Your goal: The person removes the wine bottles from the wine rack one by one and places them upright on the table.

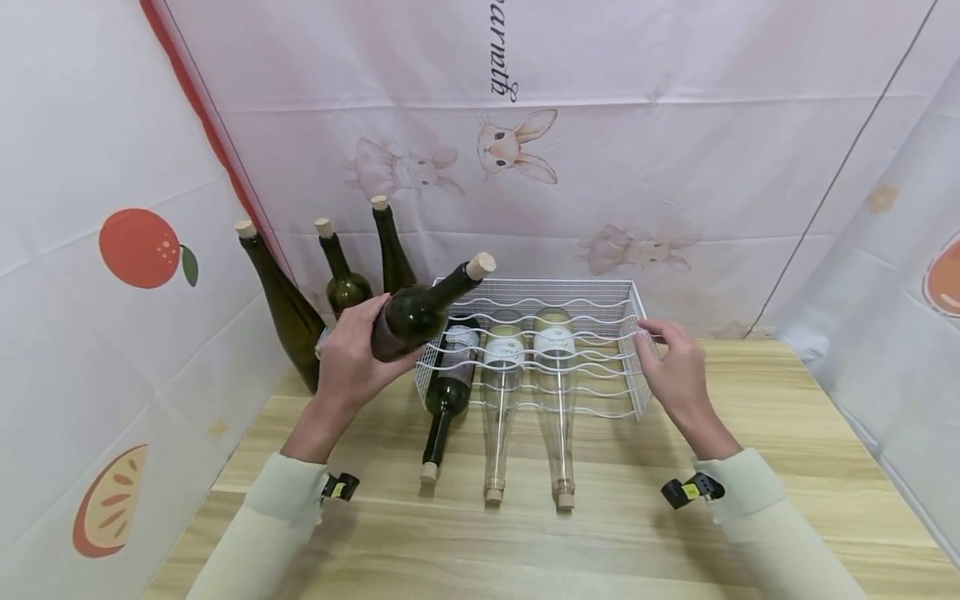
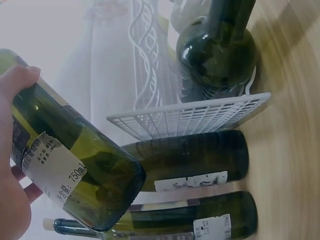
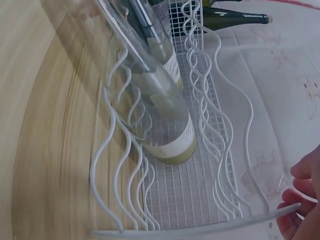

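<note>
My left hand (image 1: 343,358) grips a dark green wine bottle (image 1: 412,318) round its body. The bottle is tilted, its corked neck pointing up and right above the rack's left end. A white label with "750ml" shows on that bottle (image 2: 55,167) in the left wrist view. At the right end of the white wire wine rack (image 1: 600,292), my right hand (image 1: 678,367) holds the top edge of the side panel between thumb and fingers. Inside the rack lie a dark bottle (image 1: 450,392) and two clear bottles (image 1: 498,408), (image 1: 557,408), necks toward me.
Three corked green bottles (image 1: 281,321), (image 1: 348,292), (image 1: 393,258) stand left of the rack near the back. A wood-grain table (image 1: 450,550) lies under everything. Printed cloth walls (image 1: 675,167) enclose the back and both sides.
</note>
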Action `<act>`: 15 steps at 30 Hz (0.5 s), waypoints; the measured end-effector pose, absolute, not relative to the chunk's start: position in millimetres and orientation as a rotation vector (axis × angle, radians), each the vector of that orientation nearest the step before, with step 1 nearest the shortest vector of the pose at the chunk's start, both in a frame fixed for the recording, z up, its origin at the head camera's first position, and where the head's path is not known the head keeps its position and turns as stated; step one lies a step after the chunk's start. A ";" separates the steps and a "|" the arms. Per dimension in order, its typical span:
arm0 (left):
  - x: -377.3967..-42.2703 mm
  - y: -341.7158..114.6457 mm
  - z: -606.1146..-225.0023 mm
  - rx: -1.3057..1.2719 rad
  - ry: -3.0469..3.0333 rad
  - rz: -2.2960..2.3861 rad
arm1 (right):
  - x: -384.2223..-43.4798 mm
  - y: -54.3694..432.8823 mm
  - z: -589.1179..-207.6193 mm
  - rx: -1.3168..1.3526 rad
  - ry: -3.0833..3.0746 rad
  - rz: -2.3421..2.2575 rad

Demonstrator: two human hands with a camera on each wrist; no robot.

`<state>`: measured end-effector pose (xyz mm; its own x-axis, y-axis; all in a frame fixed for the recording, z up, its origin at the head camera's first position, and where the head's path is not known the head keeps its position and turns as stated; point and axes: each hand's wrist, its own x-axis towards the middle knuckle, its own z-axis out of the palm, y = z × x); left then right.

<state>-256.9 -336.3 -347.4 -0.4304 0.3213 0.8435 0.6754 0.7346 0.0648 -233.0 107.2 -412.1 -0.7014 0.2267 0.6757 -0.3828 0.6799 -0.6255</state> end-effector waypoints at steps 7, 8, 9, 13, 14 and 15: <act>-256.5 -346.9 -353.4 -0.692 -2.076 -0.563 | -233.9 115.1 -413.8 0.032 -2.145 1.142; -256.9 -348.3 -354.6 -0.682 -2.080 -0.579 | -233.8 116.0 -413.6 0.019 -2.151 1.160; -257.3 -349.7 -355.9 -0.669 -2.087 -0.597 | -233.6 116.7 -413.3 0.006 -2.159 1.175; -257.2 -355.5 -361.2 -0.613 -2.128 -0.666 | -232.7 119.2 -412.7 -0.045 -2.203 1.229; -256.9 -357.0 -362.9 -0.594 -2.142 -0.681 | -232.7 119.8 -413.1 -0.059 -2.216 1.239; -256.6 -358.4 -364.6 -0.575 -2.158 -0.695 | -232.4 120.4 -413.4 -0.069 -2.226 1.255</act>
<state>-256.6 -358.4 -364.6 -0.5921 0.1704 0.7876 0.5979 0.7482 0.2877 -232.4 120.4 -413.4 -0.8322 0.3144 0.4567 -0.2280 0.5568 -0.7988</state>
